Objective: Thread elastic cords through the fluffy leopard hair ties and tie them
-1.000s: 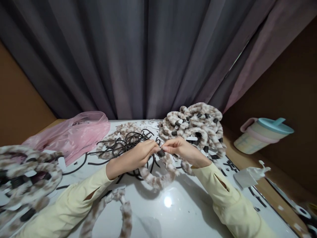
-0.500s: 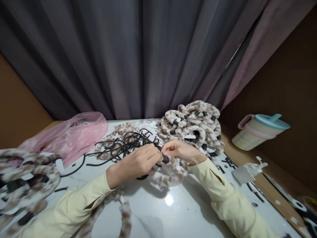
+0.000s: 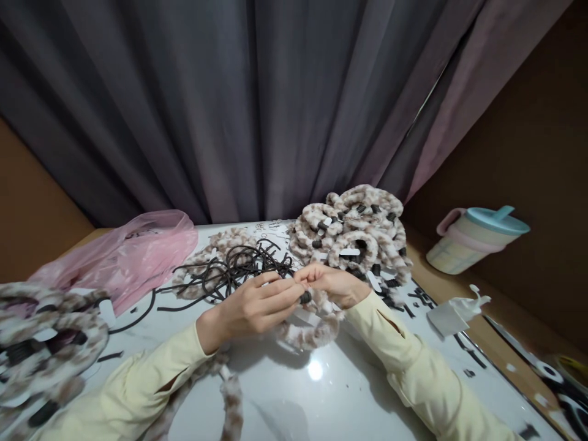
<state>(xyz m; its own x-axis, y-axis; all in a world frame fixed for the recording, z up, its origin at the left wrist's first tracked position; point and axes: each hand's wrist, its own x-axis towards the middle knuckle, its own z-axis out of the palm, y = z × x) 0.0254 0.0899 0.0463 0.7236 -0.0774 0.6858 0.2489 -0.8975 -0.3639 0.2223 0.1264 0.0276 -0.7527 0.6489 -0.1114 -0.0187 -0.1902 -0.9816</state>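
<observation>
A fluffy brown-and-white ring (image 3: pixel 312 334) with a black cord wrap (image 3: pixel 305 297) hangs just above the white table, held between both hands. My left hand (image 3: pixel 261 301) is closed at the wrap, its fingertips meeting those of the other hand. My right hand (image 3: pixel 328 283) pinches at the same spot from the right; the fingertips cover what exactly is gripped. Behind my left hand lies a tangle of black cords (image 3: pixel 239 263). Another fluffy piece (image 3: pixel 232 407) rests on the table near the front.
Fluffy rings (image 3: pixel 367 220) are heaped at the back right, more (image 3: pixel 59 343) at the left. A pink plastic bag (image 3: pixel 151 257) lies back left. At right are a lidded cup (image 3: pixel 475 239), a white packet (image 3: pixel 452 315) and scissors (image 3: pixel 546 370).
The fingers of my left hand have spread over the black wrap and now cover part of it. My right hand stays close beside it. The whole view has shifted slightly.
</observation>
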